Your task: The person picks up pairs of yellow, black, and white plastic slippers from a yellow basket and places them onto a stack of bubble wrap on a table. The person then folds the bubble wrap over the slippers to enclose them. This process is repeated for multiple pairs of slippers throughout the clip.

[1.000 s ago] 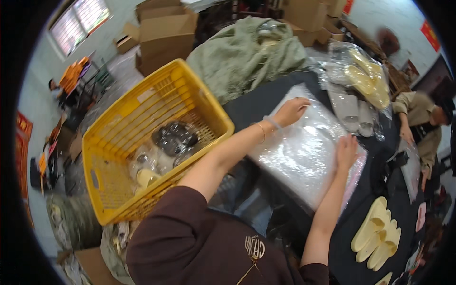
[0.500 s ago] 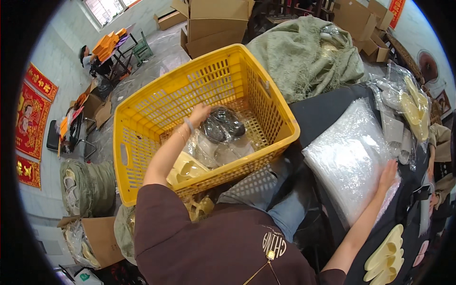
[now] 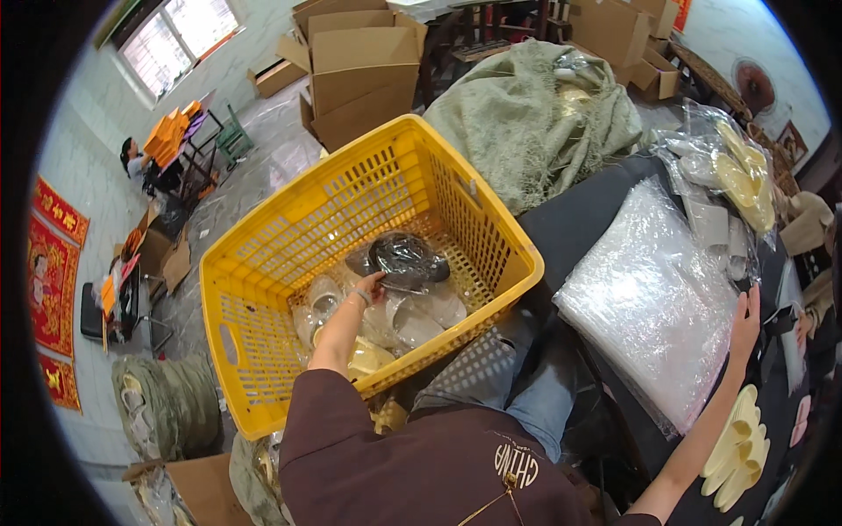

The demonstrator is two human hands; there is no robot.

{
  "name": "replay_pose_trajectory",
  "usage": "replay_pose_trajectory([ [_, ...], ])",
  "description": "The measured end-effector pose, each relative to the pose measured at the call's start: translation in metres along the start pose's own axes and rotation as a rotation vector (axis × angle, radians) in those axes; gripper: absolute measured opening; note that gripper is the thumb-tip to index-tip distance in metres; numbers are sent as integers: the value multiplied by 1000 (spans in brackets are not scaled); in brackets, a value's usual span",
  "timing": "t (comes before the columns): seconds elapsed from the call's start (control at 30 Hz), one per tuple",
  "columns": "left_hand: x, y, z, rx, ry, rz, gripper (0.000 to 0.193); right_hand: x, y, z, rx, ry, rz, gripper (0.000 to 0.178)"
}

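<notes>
My left hand (image 3: 368,286) reaches into a yellow plastic basket (image 3: 230,289), fingers partly apart beside black slippers (image 3: 405,258) in a clear bag. Whether its fingertips touch that bag is hard to see. Under and around it lie bagged pale grey slippers (image 3: 412,320) and a cream pair (image 3: 368,358), partly behind my forearm. On the dark table to the right, my right hand (image 3: 745,323) is open, fingers stretched out at the right edge of a stack of clear plastic bags (image 3: 645,294).
Bagged cream and grey slippers (image 3: 745,180) lie beyond the stack; loose cream slippers (image 3: 735,449) lie near my right forearm. A green woven sack (image 3: 535,123) and cardboard boxes (image 3: 364,74) stand behind the basket. Another person's hand (image 3: 802,326) shows at far right.
My left hand has moved nearer within the basket, away from the far side of the black slippers. My right hand has slid off the stack's surface to its right edge. The view has shifted.
</notes>
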State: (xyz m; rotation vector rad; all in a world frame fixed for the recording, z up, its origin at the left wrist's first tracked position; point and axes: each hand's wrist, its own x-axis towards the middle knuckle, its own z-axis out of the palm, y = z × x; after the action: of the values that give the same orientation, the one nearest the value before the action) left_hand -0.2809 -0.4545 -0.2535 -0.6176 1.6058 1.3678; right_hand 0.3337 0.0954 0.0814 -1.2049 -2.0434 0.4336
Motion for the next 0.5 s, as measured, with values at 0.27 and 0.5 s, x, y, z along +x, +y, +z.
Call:
replay_pose_trajectory([
  [0.27, -121, 86, 51, -333, -29, 298, 16, -62, -59, -16, 92, -59, -77, 44],
  [0.5, -307, 136, 85, -520, -468, 677, 4, -90, -45, -15, -18, -186, -30, 40],
])
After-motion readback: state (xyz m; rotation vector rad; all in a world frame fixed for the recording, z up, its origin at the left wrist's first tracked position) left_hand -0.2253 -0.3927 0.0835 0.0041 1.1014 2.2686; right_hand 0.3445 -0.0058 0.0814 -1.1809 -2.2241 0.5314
